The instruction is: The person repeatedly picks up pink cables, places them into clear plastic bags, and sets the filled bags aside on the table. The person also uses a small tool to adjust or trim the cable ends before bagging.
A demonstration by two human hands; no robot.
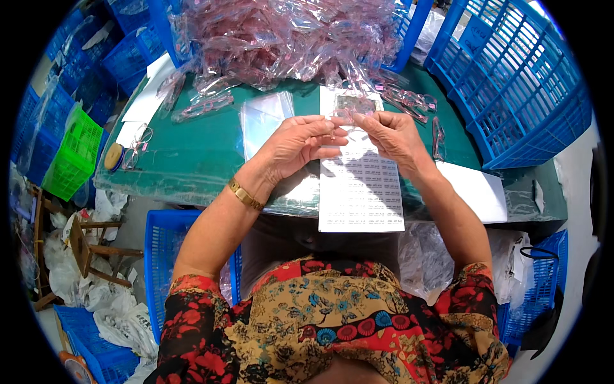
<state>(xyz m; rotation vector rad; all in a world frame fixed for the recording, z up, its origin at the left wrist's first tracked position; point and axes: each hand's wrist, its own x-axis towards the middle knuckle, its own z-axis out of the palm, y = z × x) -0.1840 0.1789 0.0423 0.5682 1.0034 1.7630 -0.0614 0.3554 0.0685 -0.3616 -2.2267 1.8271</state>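
Observation:
Over a sheet of printed labels, my left hand and my right hand hold a pair of thin pinkish eyeglasses between them. The left thumb and index finger pinch one side, the other fingers spread below. My right thumb and index finger pinch the other side. Parts of the glasses are hidden by the fingers. Left of the labels lies a stack of clear plastic sleeves. Bagged pink eyeglasses form a large heap beyond the hands. Unbagged glasses lie at the table's left.
The green-topped table also bears a round yellowish pad, white paper and more glasses. A blue plastic basket stands at the right. A blue crate and a wooden stool are at the lower left.

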